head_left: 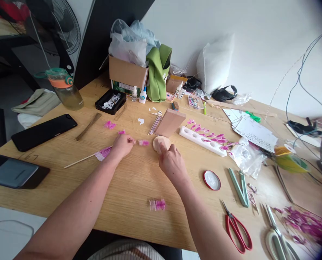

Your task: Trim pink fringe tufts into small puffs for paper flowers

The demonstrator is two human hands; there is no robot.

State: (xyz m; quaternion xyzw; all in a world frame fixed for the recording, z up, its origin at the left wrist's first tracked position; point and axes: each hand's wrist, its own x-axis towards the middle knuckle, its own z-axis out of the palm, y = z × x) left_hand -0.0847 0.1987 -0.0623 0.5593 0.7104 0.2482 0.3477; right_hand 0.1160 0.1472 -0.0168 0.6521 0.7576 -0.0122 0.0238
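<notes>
My left hand (123, 147) is closed in a pinch just left of a small pink-and-white fringed piece (144, 143). Whatever is between the fingertips is too small to make out. A round pale wooden disc (158, 142) lies under the fingertips of my right hand (173, 163), which is closed at its near edge. Behind the disc a wooden block (170, 122) stands tilted. Pink tufts (110, 125) lie beyond my left hand. Beside my left wrist is a wooden stick (81, 160) with pink lace. Another fringed piece (157, 204) lies near the table's front edge.
At right are a white holder (202, 141) with pink sprigs, a red-rimmed lid (211, 180), a green clip (239, 187), red-handled scissors (236, 229) and larger scissors (276, 234). Phones (44, 131) and a bottle (64, 92) stand left; a black tray (110, 102) and glue (142, 95) are behind.
</notes>
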